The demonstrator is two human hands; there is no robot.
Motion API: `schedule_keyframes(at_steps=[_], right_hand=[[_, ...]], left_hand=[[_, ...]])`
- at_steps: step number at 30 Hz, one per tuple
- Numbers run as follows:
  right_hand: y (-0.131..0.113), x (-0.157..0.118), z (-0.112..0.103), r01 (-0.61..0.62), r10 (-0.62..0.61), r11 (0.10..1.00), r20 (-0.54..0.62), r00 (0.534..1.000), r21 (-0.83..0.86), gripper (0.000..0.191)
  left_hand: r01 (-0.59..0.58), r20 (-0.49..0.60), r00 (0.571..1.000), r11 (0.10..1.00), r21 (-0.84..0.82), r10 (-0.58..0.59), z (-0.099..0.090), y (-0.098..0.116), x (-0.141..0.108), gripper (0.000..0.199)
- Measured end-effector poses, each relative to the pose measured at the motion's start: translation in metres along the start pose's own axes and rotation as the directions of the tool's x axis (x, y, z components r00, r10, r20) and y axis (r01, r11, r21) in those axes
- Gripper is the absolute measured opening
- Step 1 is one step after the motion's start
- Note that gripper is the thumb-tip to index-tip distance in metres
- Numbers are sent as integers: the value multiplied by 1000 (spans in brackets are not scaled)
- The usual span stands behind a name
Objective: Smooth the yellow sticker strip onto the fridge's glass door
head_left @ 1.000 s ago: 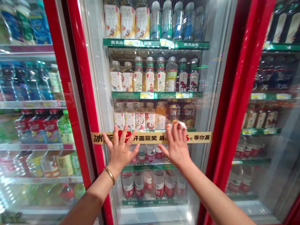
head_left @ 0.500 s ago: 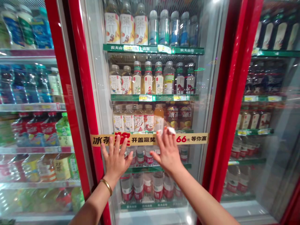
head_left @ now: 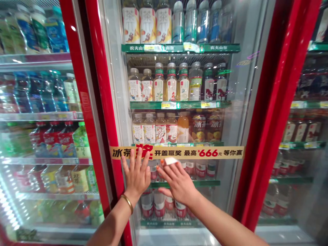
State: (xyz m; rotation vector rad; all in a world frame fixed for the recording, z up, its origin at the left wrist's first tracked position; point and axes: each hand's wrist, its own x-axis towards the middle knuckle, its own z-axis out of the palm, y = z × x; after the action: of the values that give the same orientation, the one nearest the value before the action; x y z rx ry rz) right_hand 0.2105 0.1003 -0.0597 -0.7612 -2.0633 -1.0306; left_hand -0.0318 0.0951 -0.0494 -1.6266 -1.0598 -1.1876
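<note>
Flat against the glass door (head_left: pixel 238 75) of a drinks fridge lies my left hand (head_left: pixel 137 176), its fingers stretched out at the left part of a gold banner strip (head_left: pixel 188 153). It holds nothing, and a gold bangle (head_left: pixel 127 204) circles the wrist. My right hand (head_left: pixel 178 181) is just below the strip's middle and keeps a white tissue (head_left: pixel 170 160) under its fingers against the glass. Only the tissue's upper edge shows past the fingertips; the rest is hidden by the hand. Bottled drinks (head_left: pixel 164 130) stand on shelves behind the glass.
Red door frames (head_left: pixel 271 119) run up both sides of this glass door. To the left, another fridge holds bottles (head_left: pixel 68 136) on several shelves. A further fridge with bottles (head_left: pixel 289 130) stands to the right.
My right hand, with the tissue, has moved down and left across the glass, uncovering the strip's middle lettering. My left hand stays at the strip's left part. The view has shifted slightly.
</note>
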Motion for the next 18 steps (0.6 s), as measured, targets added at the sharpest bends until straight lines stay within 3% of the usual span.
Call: schedule_keyframes(at_steps=[1,2,4,6,8,9,10,12,14,16,18], right_hand=[[-5,-10,3,66,-66,998,6,998,3,88],[-3,-19,3,56,-56,998,0,998,-16,87],[17,-23,-7,-156,153,984,-47,987,-86,89],[41,-9,-21,-440,425,890,-133,895,-118,94],[47,10,-27,-577,553,810,-194,810,-99,97],[41,17,-25,-560,537,823,-193,821,-93,96],[31,19,-20,-486,468,869,-168,868,-91,95],[5,11,-7,-229,222,971,-88,971,-74,92],[-7,-11,1,-54,51,997,-48,998,-58,89],[9,-31,-4,-142,136,986,-71,988,-83,89],[43,-40,-18,-401,387,910,-133,912,-102,92]], left_hand=[[3,4,1000,1000,-6,-3,0,0,0,78],[3,7,1000,1000,-8,-3,-1,-1,-1,78],[-4,10,1000,1000,0,4,-1,-1,-1,80],[-9,9,1000,1000,17,9,0,0,-2,83],[-4,6,1000,1000,30,4,2,0,-2,85],[1,5,1000,999,33,-1,2,0,-3,86],[7,3,1000,999,34,-7,3,1,-3,86],[17,-2,1000,999,35,-17,4,1,-4,88],[19,-5,1000,999,38,-19,5,1,-4,89],[15,3,1000,999,45,-15,4,0,-4,88],[11,11,1000,999,50,-12,2,1,-3,85]])
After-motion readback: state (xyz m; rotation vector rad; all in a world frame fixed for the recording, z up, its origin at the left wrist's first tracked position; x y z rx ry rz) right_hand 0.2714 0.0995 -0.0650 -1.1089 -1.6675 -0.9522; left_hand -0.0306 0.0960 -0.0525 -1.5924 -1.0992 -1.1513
